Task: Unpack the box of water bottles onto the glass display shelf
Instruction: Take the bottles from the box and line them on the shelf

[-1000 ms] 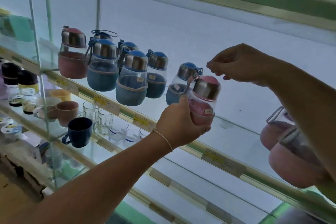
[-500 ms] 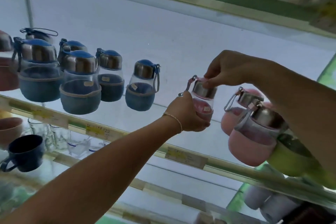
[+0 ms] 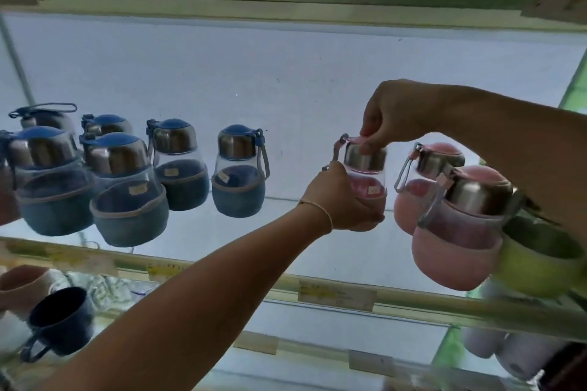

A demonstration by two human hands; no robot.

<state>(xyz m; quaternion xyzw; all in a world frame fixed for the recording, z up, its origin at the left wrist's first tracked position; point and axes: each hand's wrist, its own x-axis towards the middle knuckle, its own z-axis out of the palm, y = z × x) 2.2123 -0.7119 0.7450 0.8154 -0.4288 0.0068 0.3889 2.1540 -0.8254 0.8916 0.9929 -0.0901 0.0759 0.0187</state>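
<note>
Gripping one small pink bottle (image 3: 370,182) w/ both hands. L hand (image 3: 336,197) has its fingers curled round the lower body from the left. R hand (image 3: 397,114) reaches in from above, fingertips pinched on the steel-and-pink cap (image 3: 365,155). Bottle is upright over the glass shelf (image 3: 279,251), mid-row, btwn the blue group and the pink group. Can't tell if its base touches the glass, since L hand hides it. Nearest blue bottle (image 3: 239,173) stands apart to the left, w/ more blue bottles (image 3: 127,187) clustered further left. Just right of the held one are two more pink bottles (image 3: 457,232), close together. Beyond them a green bottle (image 3: 540,260) sits partly under the R forearm. Yellow price tag (image 3: 336,295) is on the shelf's front rail. On the lower shelf, left, is a dark blue mug (image 3: 60,320).
</note>
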